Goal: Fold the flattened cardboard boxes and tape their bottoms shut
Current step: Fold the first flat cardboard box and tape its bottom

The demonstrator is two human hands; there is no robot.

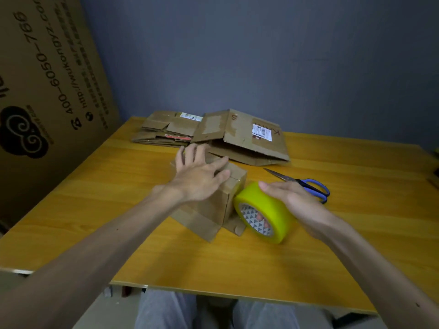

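Left edge: a large printed cardboard sheet leans beside the yellow wood-grain table. Far side of the table: a stack of flattened cardboard boxes, and just to its right, a larger flattened box with a shipping label.

Centre: a small folded cardboard box stands on the table. Glossy tape shows along its top seam and down its near face. The left hand lies on top of this box, palm down, with the fingers straight and spread.

Right of the box, just beside its side face: a yellow-green tape roll, held on edge. The right hand grips the roll, with the thumb over the outer band and fingertips visible inside the core. Behind this hand, blue-handled scissors lie on the table, closed.

Bottom edge: grey trousers.
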